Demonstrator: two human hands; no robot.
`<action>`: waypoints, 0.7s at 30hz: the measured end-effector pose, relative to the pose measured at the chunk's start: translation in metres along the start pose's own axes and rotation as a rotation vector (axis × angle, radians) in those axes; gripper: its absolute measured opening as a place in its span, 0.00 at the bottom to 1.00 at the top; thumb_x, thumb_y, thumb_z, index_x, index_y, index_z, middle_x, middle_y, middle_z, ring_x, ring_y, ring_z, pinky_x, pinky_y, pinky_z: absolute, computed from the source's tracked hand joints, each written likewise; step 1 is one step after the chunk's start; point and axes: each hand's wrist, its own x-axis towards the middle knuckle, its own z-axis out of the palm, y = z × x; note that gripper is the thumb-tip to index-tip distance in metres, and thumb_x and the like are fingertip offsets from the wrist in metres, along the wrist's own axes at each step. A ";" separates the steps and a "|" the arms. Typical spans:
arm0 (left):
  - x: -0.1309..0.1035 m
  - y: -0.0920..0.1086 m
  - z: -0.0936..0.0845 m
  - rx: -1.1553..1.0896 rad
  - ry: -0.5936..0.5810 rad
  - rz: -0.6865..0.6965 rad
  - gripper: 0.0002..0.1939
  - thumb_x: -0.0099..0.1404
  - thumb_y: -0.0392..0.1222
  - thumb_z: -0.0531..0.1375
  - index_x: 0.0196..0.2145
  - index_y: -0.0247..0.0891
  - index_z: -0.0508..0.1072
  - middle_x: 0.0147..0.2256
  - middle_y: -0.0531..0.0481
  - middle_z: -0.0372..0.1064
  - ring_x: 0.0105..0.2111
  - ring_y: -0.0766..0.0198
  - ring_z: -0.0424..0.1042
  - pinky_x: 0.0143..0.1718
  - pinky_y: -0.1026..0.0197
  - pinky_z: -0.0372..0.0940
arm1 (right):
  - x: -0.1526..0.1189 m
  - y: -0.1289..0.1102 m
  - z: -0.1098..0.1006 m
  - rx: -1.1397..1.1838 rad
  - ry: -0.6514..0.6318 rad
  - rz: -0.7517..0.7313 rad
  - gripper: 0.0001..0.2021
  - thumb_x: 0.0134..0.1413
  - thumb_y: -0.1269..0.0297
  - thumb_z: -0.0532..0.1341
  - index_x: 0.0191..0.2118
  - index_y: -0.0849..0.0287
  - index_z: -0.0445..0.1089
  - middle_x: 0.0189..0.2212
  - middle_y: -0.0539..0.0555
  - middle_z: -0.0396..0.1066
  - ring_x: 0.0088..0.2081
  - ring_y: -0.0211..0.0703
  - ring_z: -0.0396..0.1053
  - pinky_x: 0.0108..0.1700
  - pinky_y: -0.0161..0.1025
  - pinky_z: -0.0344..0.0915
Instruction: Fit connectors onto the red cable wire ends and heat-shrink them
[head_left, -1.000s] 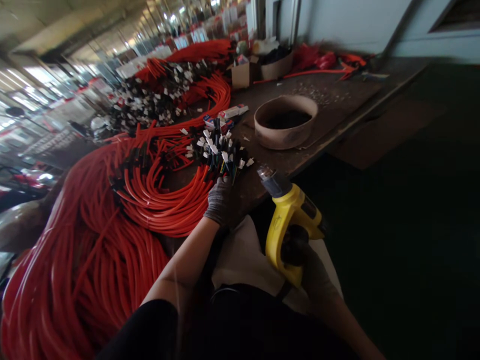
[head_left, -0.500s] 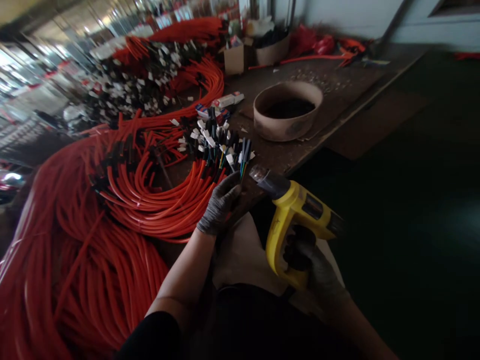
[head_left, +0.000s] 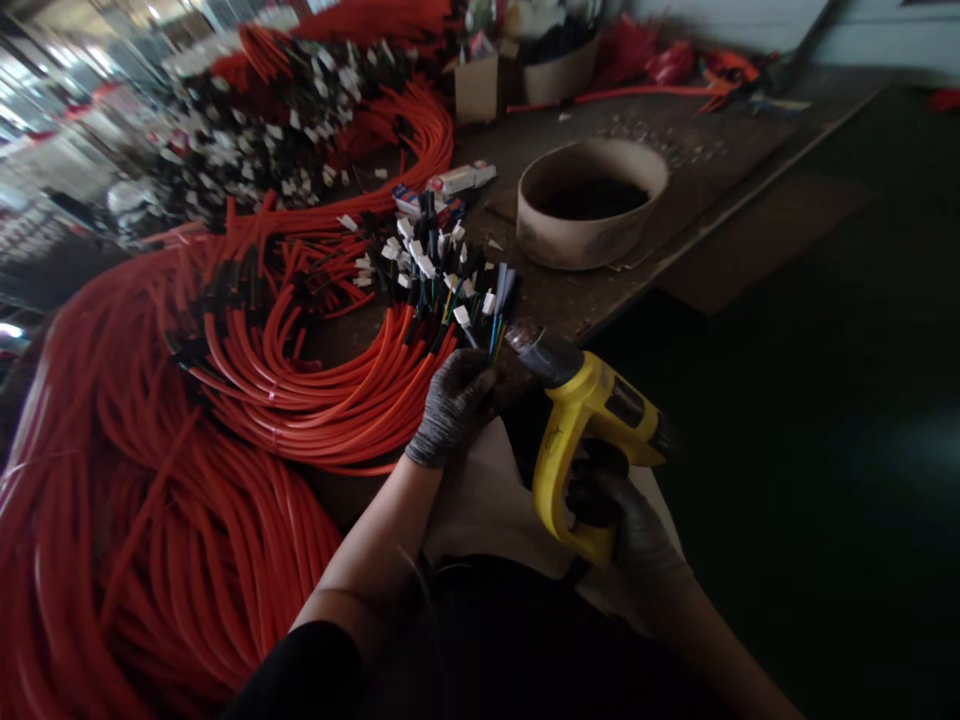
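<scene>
Mid-frame, I saw the grey-gloved left hand (head_left: 448, 402) pinching thin, near-upright coloured wires (head_left: 496, 332) just left of the yellow pistol-shaped heat gun (head_left: 592, 392), whose handle the gloved right hand's (head_left: 639, 520) fingers wrapped.

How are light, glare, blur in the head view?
Head view, lighting: dim, right side nearly black, right hand in shadow; head view, glare: bright patches upper left, sheen on red cables; head view, blur: upper-left background smeared, left hand and yellow heat gun clearer.

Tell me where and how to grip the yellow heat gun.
Grip the heat gun behind its front loop, coming from the right, as the right hand does. The loop leaves finger room; the nozzle points left, towards the wires, so it is probably best avoided.
</scene>
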 end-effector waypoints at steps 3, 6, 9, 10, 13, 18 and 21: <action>0.002 -0.004 -0.002 0.004 -0.012 -0.006 0.18 0.56 0.50 0.68 0.37 0.37 0.71 0.29 0.53 0.69 0.26 0.70 0.65 0.27 0.67 0.63 | 0.002 0.001 -0.004 0.022 0.040 0.056 0.16 0.38 0.62 0.72 0.36 0.55 0.73 0.26 0.46 0.72 0.25 0.36 0.68 0.27 0.32 0.68; 0.004 -0.006 -0.004 0.033 0.000 0.034 0.18 0.55 0.51 0.69 0.37 0.37 0.71 0.29 0.53 0.69 0.26 0.70 0.65 0.28 0.67 0.63 | 0.003 0.002 -0.009 0.024 0.079 0.120 0.16 0.35 0.62 0.73 0.34 0.57 0.74 0.25 0.48 0.73 0.26 0.37 0.68 0.27 0.32 0.68; 0.004 -0.008 -0.004 0.033 -0.001 0.046 0.17 0.56 0.50 0.68 0.37 0.37 0.71 0.30 0.53 0.70 0.25 0.70 0.65 0.28 0.67 0.63 | 0.002 0.001 -0.011 0.024 0.087 0.116 0.15 0.35 0.62 0.73 0.34 0.58 0.75 0.25 0.49 0.73 0.27 0.38 0.69 0.29 0.32 0.69; 0.004 -0.009 -0.004 0.026 -0.004 0.039 0.17 0.56 0.50 0.68 0.37 0.37 0.70 0.29 0.53 0.71 0.24 0.71 0.64 0.26 0.67 0.62 | 0.001 0.001 -0.010 0.026 0.079 0.099 0.15 0.36 0.62 0.73 0.34 0.57 0.75 0.25 0.48 0.73 0.27 0.37 0.69 0.29 0.32 0.69; 0.004 -0.011 -0.005 0.029 -0.011 0.040 0.17 0.56 0.49 0.68 0.37 0.37 0.70 0.29 0.52 0.71 0.23 0.71 0.63 0.25 0.67 0.62 | -0.001 -0.002 -0.007 0.047 0.061 0.068 0.18 0.33 0.63 0.74 0.35 0.56 0.74 0.26 0.47 0.73 0.26 0.36 0.68 0.27 0.31 0.68; 0.009 -0.015 -0.008 0.146 0.014 0.142 0.14 0.58 0.48 0.66 0.36 0.37 0.72 0.31 0.50 0.72 0.30 0.66 0.68 0.32 0.65 0.66 | -0.006 -0.008 -0.001 0.073 0.009 0.098 0.19 0.31 0.62 0.75 0.34 0.56 0.73 0.22 0.45 0.70 0.22 0.33 0.64 0.24 0.30 0.65; 0.005 -0.020 0.000 0.411 -0.036 0.185 0.11 0.63 0.46 0.61 0.40 0.37 0.73 0.37 0.45 0.74 0.37 0.61 0.72 0.39 0.60 0.68 | -0.010 -0.009 -0.002 0.043 -0.022 0.091 0.20 0.34 0.63 0.74 0.38 0.54 0.73 0.25 0.45 0.71 0.24 0.35 0.66 0.25 0.31 0.65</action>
